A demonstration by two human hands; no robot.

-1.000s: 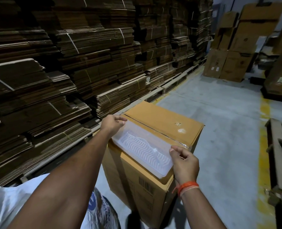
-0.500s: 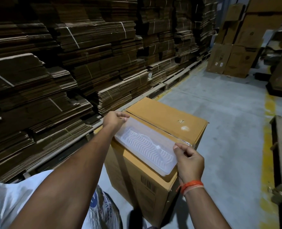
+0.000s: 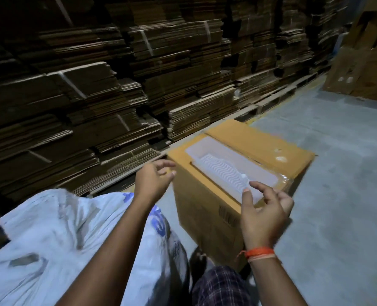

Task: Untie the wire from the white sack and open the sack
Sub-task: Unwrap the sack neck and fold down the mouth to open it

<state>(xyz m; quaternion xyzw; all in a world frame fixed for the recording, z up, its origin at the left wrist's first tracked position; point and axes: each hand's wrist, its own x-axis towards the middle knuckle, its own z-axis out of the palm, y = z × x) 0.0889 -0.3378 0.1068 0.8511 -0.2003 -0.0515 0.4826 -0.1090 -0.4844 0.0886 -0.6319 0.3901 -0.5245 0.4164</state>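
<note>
Both my left hand and right hand hang open, empty, by the box. White sack at lower left, untouched; wire not visible. Untying and opening both left.

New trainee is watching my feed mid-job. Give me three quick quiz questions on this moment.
1. True or false: both hands are empty.
2. What does the white tray rest on?
3. Where is the white sack? A) under the left arm B) on the box C) right of the right hand

Key:
1. True: left hand and right hand are open, holding nothing.
2. The cardboard box.
3. A
</note>
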